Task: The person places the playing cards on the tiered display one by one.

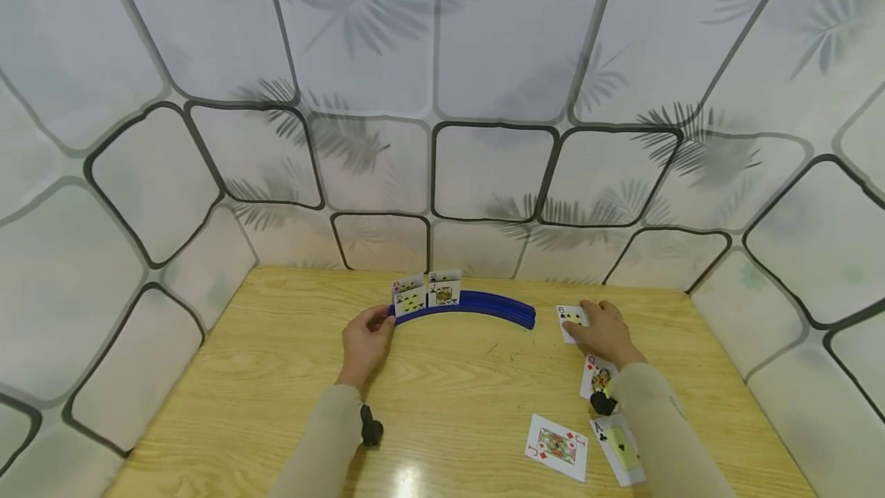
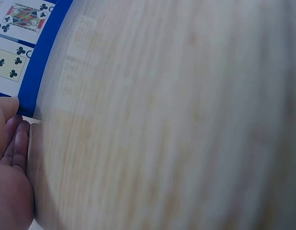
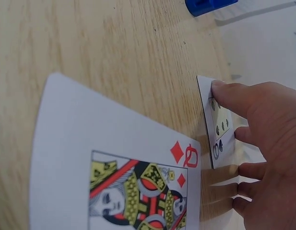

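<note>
A curved blue card holder [image 1: 494, 306] stands toward the back of the table, with several playing cards upright in its left half. At the front of these are a jack of clubs [image 1: 444, 294] and a clubs number card [image 1: 410, 301]. My left hand [image 1: 367, 344] grips the holder's left end, its thumb against the blue edge in the left wrist view. To the right of the holder, my right hand [image 1: 605, 333] pinches a spades number card [image 3: 219, 122] between thumb and index finger. Whether that card is clear of the table, I cannot tell.
Face up near the right forearm lie a queen of diamonds [image 1: 596, 376], a jack of diamonds [image 1: 557, 448] and an ace of clubs [image 1: 618, 449]. The wooden table [image 1: 442, 390] meets a patterned wall covering [image 1: 494, 175] at the back and sides.
</note>
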